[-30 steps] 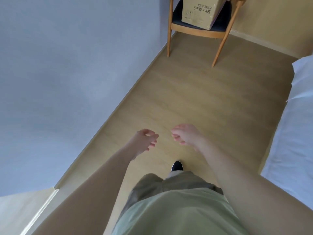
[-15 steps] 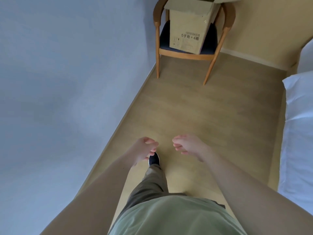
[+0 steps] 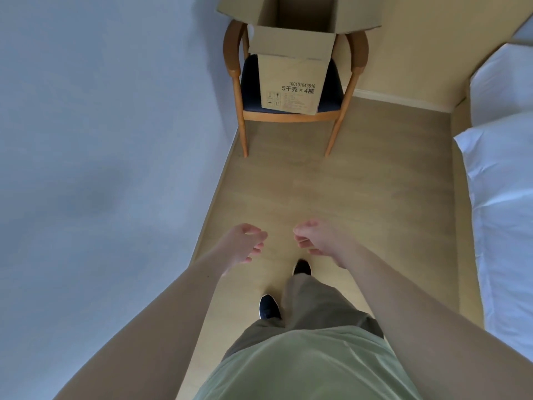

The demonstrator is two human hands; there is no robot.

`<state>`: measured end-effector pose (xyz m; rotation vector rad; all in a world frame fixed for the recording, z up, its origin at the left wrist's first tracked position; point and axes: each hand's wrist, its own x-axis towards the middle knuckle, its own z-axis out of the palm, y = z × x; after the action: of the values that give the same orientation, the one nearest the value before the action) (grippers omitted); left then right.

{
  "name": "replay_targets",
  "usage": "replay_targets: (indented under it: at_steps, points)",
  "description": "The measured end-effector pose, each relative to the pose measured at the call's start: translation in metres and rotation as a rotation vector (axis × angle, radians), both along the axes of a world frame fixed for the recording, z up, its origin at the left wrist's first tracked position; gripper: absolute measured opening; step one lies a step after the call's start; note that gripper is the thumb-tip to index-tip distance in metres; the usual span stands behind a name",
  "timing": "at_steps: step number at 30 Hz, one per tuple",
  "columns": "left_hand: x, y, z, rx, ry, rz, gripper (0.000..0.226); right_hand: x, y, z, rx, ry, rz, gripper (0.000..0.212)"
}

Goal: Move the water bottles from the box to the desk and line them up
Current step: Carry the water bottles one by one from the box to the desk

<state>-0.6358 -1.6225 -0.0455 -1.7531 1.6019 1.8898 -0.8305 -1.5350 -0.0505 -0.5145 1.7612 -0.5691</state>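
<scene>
1. You're holding both arms out fwd over the floor [image 3: 331,183], nothing in either hand.
2. Left hand [image 3: 245,245]: fingers hanging loosely curled, gripping nothing, not touching anything.
3. Right hand [image 3: 320,239]: same, fingers loosely curled, palm facing in toward the left hand, gripping nothing. Hands sitting near each other w/ a gap between.
4. Box [image 3: 291,70]: cardboard, sitting upright on the dark seat of a wooden chair [image 3: 233,70] at the far end of the floor strip, well apart from your hands. Top flaps standing open; the near flap is folding down over the front.
5. Water bottles: can't tell. Box interior is showing only bare cardboard walls from this angle, contents not visible.
6. Wall [image 3: 101,140] running along your left, white bed [image 3: 504,197] along your right. Dark shoes [image 3: 269,307] showing below your hands.
</scene>
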Motion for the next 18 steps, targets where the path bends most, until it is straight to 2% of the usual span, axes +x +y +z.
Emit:
replay_targets:
  at_steps: [8,18]
  points:
    - [-0.062,-0.106,-0.003,-0.007,0.025,-0.055,0.034,-0.043,-0.115,-0.003,-0.019,-0.009,-0.038,0.016]
    - [-0.156,-0.268,0.014,-0.038,0.031,0.029,0.033,-0.143,-0.270,0.005,-0.077,-0.016,-0.054,0.016]
